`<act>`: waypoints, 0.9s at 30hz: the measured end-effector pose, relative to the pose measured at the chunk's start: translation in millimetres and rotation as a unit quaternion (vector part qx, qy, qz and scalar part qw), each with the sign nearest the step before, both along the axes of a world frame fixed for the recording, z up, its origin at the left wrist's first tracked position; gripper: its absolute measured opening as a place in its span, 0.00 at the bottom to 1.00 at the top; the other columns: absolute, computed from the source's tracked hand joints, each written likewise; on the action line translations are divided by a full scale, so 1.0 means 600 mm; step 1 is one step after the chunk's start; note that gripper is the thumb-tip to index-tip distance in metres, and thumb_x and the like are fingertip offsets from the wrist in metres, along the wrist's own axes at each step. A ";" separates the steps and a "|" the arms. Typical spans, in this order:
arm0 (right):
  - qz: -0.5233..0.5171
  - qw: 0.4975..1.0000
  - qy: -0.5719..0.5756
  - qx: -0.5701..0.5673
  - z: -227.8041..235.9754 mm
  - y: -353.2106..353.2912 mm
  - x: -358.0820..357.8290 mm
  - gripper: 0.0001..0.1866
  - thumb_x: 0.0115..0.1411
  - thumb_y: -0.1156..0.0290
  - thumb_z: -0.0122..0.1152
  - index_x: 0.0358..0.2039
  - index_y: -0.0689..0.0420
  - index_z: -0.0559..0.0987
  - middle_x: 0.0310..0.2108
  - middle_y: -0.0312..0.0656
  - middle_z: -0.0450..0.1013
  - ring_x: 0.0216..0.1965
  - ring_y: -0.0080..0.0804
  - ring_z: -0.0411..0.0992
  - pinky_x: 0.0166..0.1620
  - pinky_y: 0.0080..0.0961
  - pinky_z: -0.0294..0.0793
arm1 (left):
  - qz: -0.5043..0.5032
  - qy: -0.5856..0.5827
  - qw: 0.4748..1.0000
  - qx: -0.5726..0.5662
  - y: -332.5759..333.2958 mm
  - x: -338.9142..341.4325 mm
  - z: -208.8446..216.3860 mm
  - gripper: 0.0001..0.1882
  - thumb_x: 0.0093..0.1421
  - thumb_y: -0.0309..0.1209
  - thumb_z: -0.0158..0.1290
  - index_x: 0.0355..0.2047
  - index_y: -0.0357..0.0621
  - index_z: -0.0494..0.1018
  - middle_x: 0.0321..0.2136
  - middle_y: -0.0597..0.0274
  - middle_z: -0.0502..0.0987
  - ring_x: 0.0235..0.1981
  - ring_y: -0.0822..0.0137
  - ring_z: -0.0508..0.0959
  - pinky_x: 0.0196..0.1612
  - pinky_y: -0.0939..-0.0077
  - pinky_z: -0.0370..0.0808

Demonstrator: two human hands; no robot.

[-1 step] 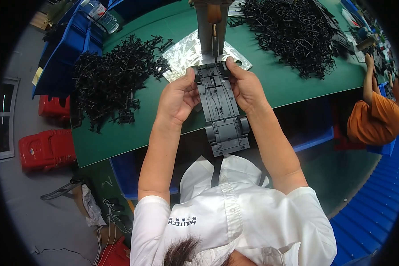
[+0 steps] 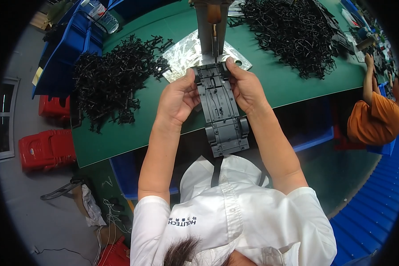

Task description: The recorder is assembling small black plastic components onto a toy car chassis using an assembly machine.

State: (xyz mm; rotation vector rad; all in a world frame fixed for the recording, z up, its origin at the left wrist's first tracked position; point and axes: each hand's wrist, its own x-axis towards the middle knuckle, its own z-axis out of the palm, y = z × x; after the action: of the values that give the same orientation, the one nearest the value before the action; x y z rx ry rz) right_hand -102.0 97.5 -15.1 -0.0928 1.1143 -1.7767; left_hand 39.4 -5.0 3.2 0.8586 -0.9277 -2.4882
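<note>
A dark grey plastic toy car chassis is held between my two hands, its far end under the thin bit of an upright machine. My left hand grips the chassis's left side by the far wheel arch, thumb on the edge. On the opposite side my right hand has its thumb at the far right corner, fingers partly hidden behind the part. The near end of the chassis hangs past the table edge, above my lap. Whether the bit touches the chassis is too small to tell.
On the green table, a heap of small black plastic parts lies left and a larger heap far right. A shiny silver sheet surrounds the machine's foot. Blue bins, a water bottle and red stools stand left; a co-worker in orange sits right.
</note>
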 end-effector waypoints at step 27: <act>0.072 0.996 -0.005 -0.050 0.012 0.077 0.058 0.19 0.61 0.55 0.53 0.33 0.60 0.77 0.27 0.36 0.74 0.24 0.18 0.70 0.27 0.14 0.71 | -0.028 0.046 0.996 -0.066 0.070 0.083 0.016 0.16 0.61 0.35 0.50 0.45 0.37 0.69 0.32 0.63 0.76 0.30 0.74 0.75 0.35 0.80 0.73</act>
State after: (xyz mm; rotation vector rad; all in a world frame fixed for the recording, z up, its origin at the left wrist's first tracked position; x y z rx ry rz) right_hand -67.4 143.8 -7.8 -0.2196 0.9868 -1.7008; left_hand 89.2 37.2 12.7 0.6785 -1.0842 -2.4586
